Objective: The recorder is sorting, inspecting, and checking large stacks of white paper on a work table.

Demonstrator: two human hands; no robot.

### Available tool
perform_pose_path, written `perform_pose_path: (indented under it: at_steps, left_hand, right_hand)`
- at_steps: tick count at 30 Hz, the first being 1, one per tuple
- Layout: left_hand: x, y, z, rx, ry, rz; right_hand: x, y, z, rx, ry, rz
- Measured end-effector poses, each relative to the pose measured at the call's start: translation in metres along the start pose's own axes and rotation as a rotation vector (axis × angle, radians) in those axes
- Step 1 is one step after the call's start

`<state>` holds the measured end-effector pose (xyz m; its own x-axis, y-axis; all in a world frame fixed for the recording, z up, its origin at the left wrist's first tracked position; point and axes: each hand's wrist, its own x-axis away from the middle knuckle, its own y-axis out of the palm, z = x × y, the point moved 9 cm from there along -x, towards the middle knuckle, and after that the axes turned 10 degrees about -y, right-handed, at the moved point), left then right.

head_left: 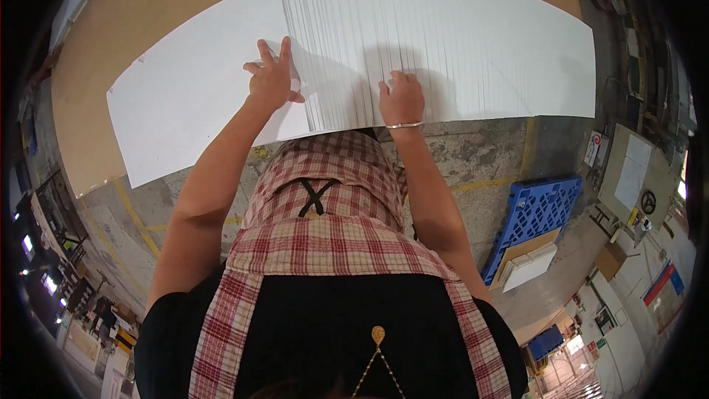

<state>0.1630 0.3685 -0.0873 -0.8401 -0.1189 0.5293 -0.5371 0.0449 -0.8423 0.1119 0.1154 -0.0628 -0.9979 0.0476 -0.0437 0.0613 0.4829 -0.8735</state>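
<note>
Large white sheets (473, 37) lie fanned out across the table, their edges overlapping in many narrow steps from the middle to the right. On the left, the broad face of one white sheet (185, 96) shows whole. My left hand (273, 80) rests on that sheet beside the first stepped edges, its fingers spread and holding nothing. Farther right, my right hand (403, 97) touches the fanned edges with its fingers bent and its thumb apart. A light bracelet circles the right wrist. Under the right palm the contact is hidden.
The brown tabletop (170, 0) extends behind and left of the sheets, which overhang its near side. A blue plastic pallet (543, 203) stands on the floor at the right, with white boards (528, 267) by it. Yellow lines mark the concrete floor (473, 155).
</note>
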Motion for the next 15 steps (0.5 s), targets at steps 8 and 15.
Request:
perform_pose_path:
  at_steps: [8, 15]
  left_hand:
    - [0.001, 0.000, 0.003, -0.051, 0.022, 0.007]
    - [0.005, -0.002, 0.005, -0.039, 0.012, -0.018]
  right_hand:
    - [-0.005, 0.015, 0.027, -0.210, 0.212, -0.059]
    - [-0.006, 0.012, 0.043, -0.295, 0.225, -0.088]
